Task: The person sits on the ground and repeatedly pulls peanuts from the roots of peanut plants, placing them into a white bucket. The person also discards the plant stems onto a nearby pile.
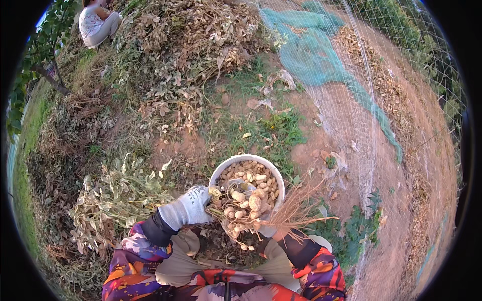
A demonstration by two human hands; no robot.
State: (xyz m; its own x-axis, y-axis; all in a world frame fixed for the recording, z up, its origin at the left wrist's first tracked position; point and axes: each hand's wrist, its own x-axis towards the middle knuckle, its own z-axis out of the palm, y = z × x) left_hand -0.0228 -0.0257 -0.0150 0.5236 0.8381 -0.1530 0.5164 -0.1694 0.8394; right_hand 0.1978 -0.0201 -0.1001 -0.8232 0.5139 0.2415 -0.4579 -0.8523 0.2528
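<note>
My left hand (pixel 189 206), in a light grey glove, is closed around the leafy stems of a peanut plant (pixel 255 202). The plant lies across the near part of a white bucket (pixel 277 173), its cluster of pale pods over the opening and its thin brown roots (pixel 301 213) spreading to the right. Many loose peanuts (pixel 271 186) fill the bucket below. My right hand (pixel 268 231), gloved too, is at the near right side of the bucket, beneath the roots. Pods and roots hide its fingers, so its grip does not show.
Pulled peanut plants (pixel 120 195) lie in a heap left of the bucket. A large pile of dried plants (pixel 201 40) rises beyond. At the far left another person (pixel 98 24) sits. White netting (pixel 346 115) with a green mesh (pixel 311 55) stretches along the right.
</note>
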